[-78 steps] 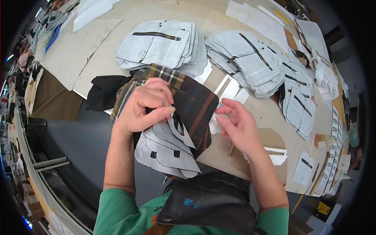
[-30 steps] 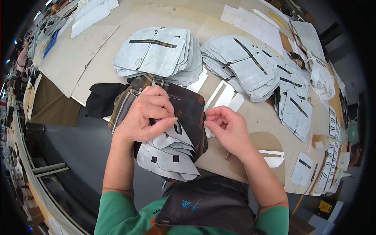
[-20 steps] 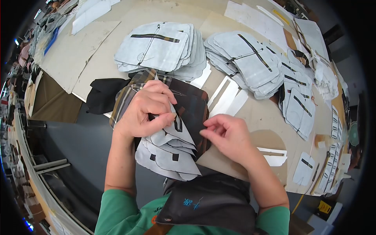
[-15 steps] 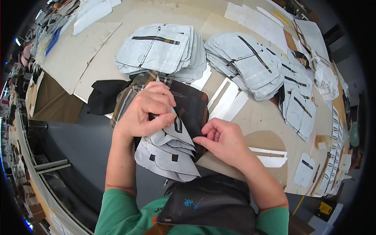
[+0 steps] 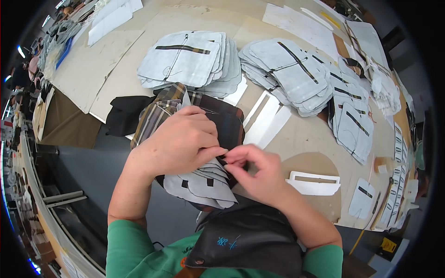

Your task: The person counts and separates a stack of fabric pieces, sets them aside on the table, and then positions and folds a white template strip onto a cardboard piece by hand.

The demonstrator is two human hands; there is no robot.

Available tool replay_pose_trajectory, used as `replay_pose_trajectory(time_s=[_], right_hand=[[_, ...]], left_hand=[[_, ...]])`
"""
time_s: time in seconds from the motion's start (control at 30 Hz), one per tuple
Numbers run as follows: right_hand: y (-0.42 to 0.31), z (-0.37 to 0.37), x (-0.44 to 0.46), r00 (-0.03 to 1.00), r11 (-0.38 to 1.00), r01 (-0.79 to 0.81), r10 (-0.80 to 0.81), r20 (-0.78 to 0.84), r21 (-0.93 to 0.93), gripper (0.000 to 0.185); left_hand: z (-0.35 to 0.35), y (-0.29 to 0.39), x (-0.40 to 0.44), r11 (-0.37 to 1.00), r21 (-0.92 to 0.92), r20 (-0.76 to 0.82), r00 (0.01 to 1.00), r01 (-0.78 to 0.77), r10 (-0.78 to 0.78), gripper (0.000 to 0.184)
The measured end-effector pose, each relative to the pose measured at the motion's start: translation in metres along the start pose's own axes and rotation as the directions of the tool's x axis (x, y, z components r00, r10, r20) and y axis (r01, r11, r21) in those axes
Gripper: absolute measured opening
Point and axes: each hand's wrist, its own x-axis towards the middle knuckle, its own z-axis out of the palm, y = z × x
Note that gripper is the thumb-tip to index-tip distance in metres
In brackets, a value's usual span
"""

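Plaid fabric panels [image 5: 157, 111] with pale grey backing lie folded over the table's near edge. Their grey undersides [image 5: 197, 183], marked with small dark squares, fan out below my hands. My left hand [image 5: 178, 141] bends over the stack, thumb and fingers closed in a pinch at a panel's edge. Almost touching it, my right hand [image 5: 257, 171] pinches the same edge from the right. The bit of fabric between the fingertips is mostly hidden. Beyond my hands lies a dark plaid panel [image 5: 228, 116].
Stacks of grey-backed panels with dark slits stand at the back [image 5: 181, 60] and to the right [image 5: 292, 74]. White slotted templates [image 5: 313, 189] lie on the tabletop [image 5: 296, 134]. Black fabric [image 5: 125, 116] sits at the left edge, and one small panel [image 5: 360, 199] lies far right.
My left hand has moved right and down along the panels, and my right hand has moved left, so their fingertips now meet at the edge. The grey layers have been bunched closer together.
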Motion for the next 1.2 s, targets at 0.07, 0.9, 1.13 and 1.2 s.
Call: replay_pose_trajectory(time_s=[0.07, 0.9, 1.13, 1.2], right_hand=[[0.006, -0.013, 0.001, 0.919, 0.914, -0.393, 0.394, 0.007, 0.098, 0.025], [0.024, -0.012, 0.022, 0.808, 0.797, -0.579, 0.588, -0.004, 0.172, 0.022], [0.025, -0.008, 0.019, 0.876, 0.876, -0.478, 0.480, -0.033, 0.054, 0.017], [0.017, -0.008, 0.020, 0.894, 0.892, -0.448, 0.448, -0.021, -0.059, 0.016]], left_hand=[[0.004, -0.004, -0.008, 1.000, 0.014, 0.013, 1.000, 0.022, -0.022, 0.006], [0.034, -0.021, -0.024, 0.974, -0.220, -0.385, 0.922, -0.054, -0.036, 0.008], [0.034, -0.022, -0.026, 0.974, -0.219, -0.370, 0.928, -0.056, -0.029, 0.007], [0.033, -0.020, -0.025, 0.976, -0.216, -0.376, 0.925, -0.037, -0.049, 0.007]])
